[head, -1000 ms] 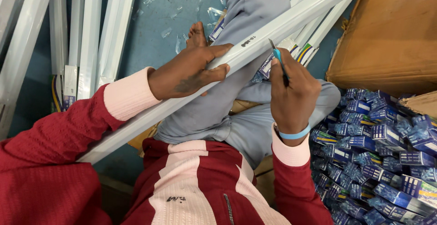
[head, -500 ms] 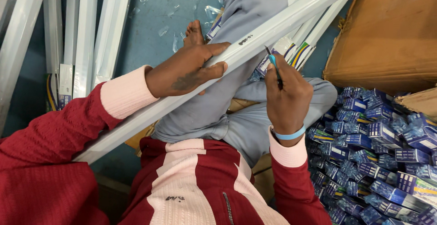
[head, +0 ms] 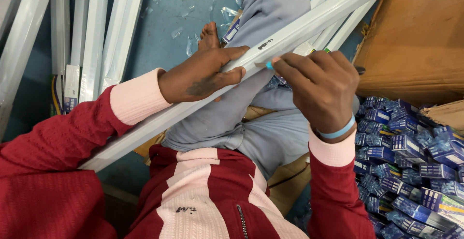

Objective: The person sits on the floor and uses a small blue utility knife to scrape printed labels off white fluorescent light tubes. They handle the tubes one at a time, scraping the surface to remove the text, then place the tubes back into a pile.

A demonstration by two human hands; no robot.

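My left hand (head: 205, 74) grips a long white tube-light fitting (head: 299, 28) that runs diagonally across my lap, from lower left to upper right. My right hand (head: 321, 89) is closed on a thin tool with a light blue handle (head: 267, 65), whose metal tip touches the fitting just right of my left fingers. A light blue band sits on my right wrist. I am seated, with grey trousers and a bare foot (head: 209, 36) stretched out on the blue floor.
More white fittings (head: 92, 36) lie on the floor at the left and behind the held one at upper right. A brown cardboard box (head: 415, 40) stands at the right. Several small blue cartons (head: 411, 171) are heaped at lower right. Bits of clear plastic litter the floor.
My right hand has moved left and up along the fitting, bringing the tool's tip close to my left hand. My left hand keeps its grip.
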